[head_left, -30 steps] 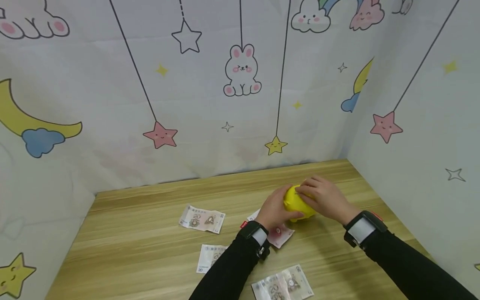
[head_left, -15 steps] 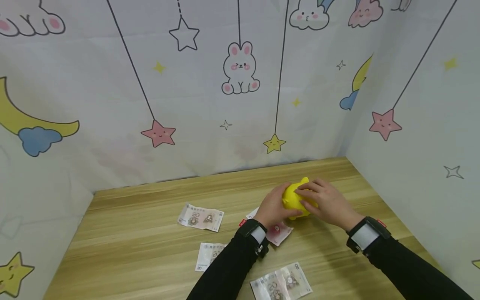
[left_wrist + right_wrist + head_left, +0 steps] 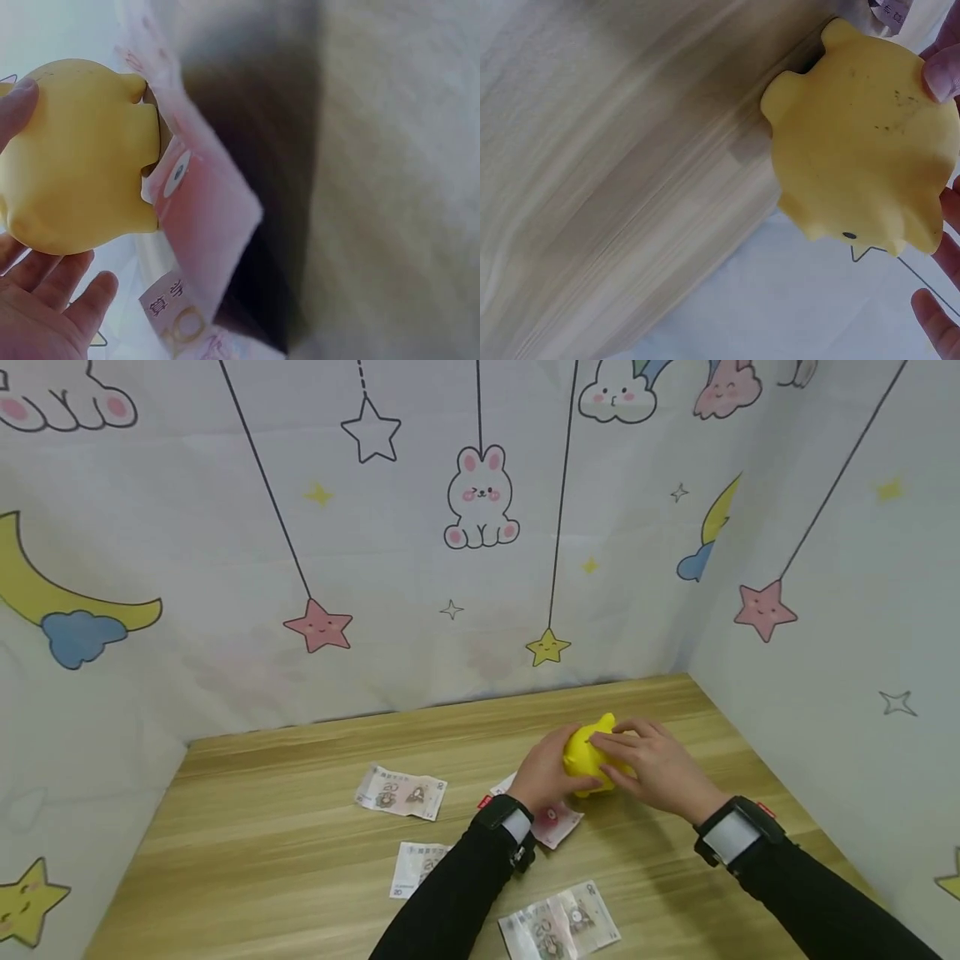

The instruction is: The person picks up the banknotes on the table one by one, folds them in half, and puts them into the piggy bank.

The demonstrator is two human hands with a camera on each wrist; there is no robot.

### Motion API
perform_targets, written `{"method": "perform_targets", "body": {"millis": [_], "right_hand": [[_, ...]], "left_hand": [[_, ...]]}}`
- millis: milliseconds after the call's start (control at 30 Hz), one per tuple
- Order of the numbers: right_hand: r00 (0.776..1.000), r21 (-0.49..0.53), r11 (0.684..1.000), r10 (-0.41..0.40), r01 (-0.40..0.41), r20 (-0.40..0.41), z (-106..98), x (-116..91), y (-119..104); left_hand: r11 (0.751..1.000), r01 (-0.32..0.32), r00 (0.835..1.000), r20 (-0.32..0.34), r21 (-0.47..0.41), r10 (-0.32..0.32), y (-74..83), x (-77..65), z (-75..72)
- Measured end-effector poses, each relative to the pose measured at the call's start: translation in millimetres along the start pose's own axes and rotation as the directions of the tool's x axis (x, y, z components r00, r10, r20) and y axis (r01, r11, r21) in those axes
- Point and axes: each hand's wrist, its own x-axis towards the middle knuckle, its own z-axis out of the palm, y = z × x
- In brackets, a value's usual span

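Note:
A yellow pig-shaped piggy bank [image 3: 583, 755] stands at the right of the table, between both hands. My left hand [image 3: 546, 779] holds its left side, fingers behind and thumb in front; the left wrist view shows one finger off the surface. My right hand [image 3: 660, 766] lies over its top and right side with bent fingers and the thumb against it. In the right wrist view, the piggy bank [image 3: 862, 135] shows an eye, ears and dark specks. A pink banknote [image 3: 202, 210] lies by its feet, partly hidden by my left hand in the head view.
Several 20 banknotes lie on the wooden table: one [image 3: 401, 793] at the back left, one [image 3: 417, 865] partly under my left sleeve, and one [image 3: 558, 927] near the front. A cartoon-printed white cloth [image 3: 390, 543] walls the back and sides.
The piggy bank has turned slightly, so a yellow end now shows above its top. My right hand has moved back slightly to the right and lower; my left hand keeps its hold.

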Motion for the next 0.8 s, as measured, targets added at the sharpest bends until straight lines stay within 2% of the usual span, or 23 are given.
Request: {"method": "perform_targets", "body": {"millis": [133,267,367,500,633,800], "right_hand": [[0.999,0.018,1.000,0.000,0.001,-0.033,-2,10,-6],[0.997,0.058,0.998,-0.014,0.018,-0.071,-6,24,-14],[0.995,0.107,0.994,-0.022,0.032,-0.098,-6,37,-22],[0.987,0.145,0.987,-0.052,0.074,-0.152,-3,52,-34],[0.982,0.180,0.978,-0.075,0.107,-0.175,1,65,-52],[0.992,0.252,0.965,-0.047,0.075,-0.116,8,74,-74]], "left_hand": [[0.999,-0.037,0.999,-0.003,0.023,0.037,-3.7,2.3,-1.6],[0.999,-0.033,0.999,0.004,0.005,0.033,-2.1,-2.6,-16.8],[1.000,0.019,1.000,0.013,0.006,-0.019,-2.6,-15.4,-42.2],[0.995,0.080,0.997,-0.015,0.059,-0.080,-14.6,-38.5,-82.4],[0.981,0.150,0.986,-0.097,0.122,-0.139,-31.6,-67.5,-118.7],[0.949,0.245,0.955,-0.216,0.201,-0.201,-51.1,-101.5,-153.4]]}}
